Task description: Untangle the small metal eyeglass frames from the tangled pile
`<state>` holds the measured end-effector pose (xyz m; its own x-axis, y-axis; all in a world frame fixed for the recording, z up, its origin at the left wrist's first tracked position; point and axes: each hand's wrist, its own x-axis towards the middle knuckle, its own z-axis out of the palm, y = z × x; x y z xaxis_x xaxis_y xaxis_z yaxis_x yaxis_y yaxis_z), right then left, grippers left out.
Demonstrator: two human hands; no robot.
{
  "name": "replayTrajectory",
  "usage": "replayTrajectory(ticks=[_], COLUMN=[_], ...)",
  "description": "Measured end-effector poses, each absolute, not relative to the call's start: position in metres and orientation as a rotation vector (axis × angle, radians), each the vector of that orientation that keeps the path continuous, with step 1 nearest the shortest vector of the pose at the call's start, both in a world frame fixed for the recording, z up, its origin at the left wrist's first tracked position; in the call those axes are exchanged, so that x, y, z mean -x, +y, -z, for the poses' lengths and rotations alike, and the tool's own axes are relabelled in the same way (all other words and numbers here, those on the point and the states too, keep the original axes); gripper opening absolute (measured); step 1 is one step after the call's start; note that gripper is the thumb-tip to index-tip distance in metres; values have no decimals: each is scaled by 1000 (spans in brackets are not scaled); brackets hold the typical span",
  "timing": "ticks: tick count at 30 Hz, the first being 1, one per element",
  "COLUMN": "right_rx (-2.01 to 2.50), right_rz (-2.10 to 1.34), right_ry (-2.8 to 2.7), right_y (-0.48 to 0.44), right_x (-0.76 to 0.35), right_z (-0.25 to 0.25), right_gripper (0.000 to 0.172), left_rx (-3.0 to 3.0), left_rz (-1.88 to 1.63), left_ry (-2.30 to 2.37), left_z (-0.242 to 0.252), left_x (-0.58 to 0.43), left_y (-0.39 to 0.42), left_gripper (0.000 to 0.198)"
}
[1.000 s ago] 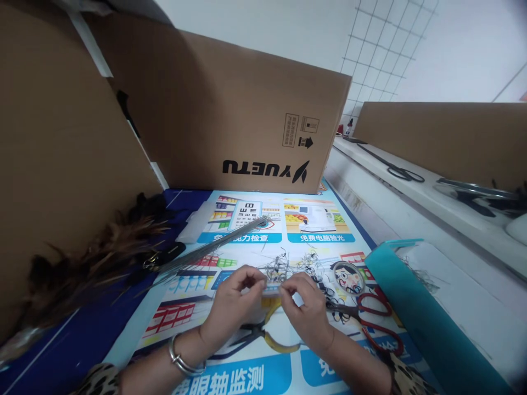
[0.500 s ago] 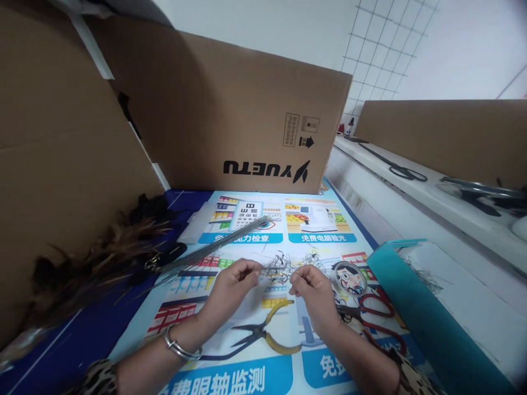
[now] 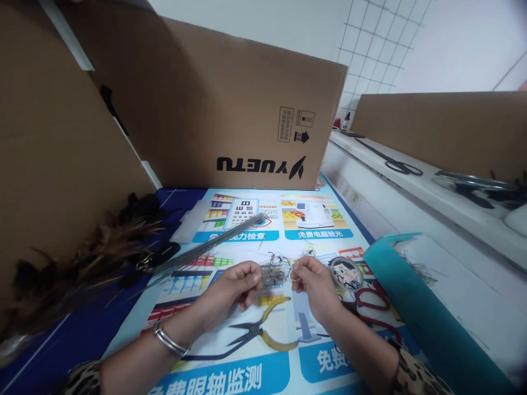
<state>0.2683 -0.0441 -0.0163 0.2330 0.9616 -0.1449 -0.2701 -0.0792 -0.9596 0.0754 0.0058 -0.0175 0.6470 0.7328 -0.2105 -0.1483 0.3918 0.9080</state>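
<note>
My left hand (image 3: 239, 288) is closed in a pinch over the printed sheet; the small thing at its fingertips cannot be told from the wire behind. Opposite it, my right hand (image 3: 312, 282) pinches a thin yellowish wire (image 3: 293, 299) that shows beside its fingertips. Between and just beyond the hands lies a tangle of fine wire pieces (image 3: 276, 264). Pliers with yellow handles (image 3: 278, 344) lie spread on the sheet, nearer to me than the hands. Red-handled scissors (image 3: 373, 302) rest right of my right hand, partly hidden by it, by a round clear case (image 3: 346, 273).
A bundle of long thin wires (image 3: 214, 241) lies at left, near brown feathers (image 3: 90, 252). Cardboard (image 3: 247, 109) walls the back and left. A teal-edged white box (image 3: 432, 307) with wire bits stands at right, below a white ledge (image 3: 436, 178) holding dark scissors (image 3: 397, 163).
The hands have parted slightly, and the left fingers have curled further under. The view has shifted a little, moving the scene slightly left and up. The pliers have stayed in place.
</note>
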Motion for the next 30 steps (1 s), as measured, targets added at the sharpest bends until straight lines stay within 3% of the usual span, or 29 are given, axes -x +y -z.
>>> replayTrajectory(ticks=[6, 19, 30], right_rx=[1169, 1048, 1172], right_rz=[-1241, -1245, -990], right_ry=[-794, -845, -1038], right_y=[-43, -44, -51], right_x=[-269, -269, -261], right_z=[12, 9, 6], right_gripper=[13, 12, 8], left_rx=[-965, -917, -890], left_rz=[-508, -701, -777], left_ry=[581, 621, 643], left_z=[19, 22, 22], left_x=[-73, -74, -76], left_y=[5, 9, 6], left_gripper=[18, 15, 15])
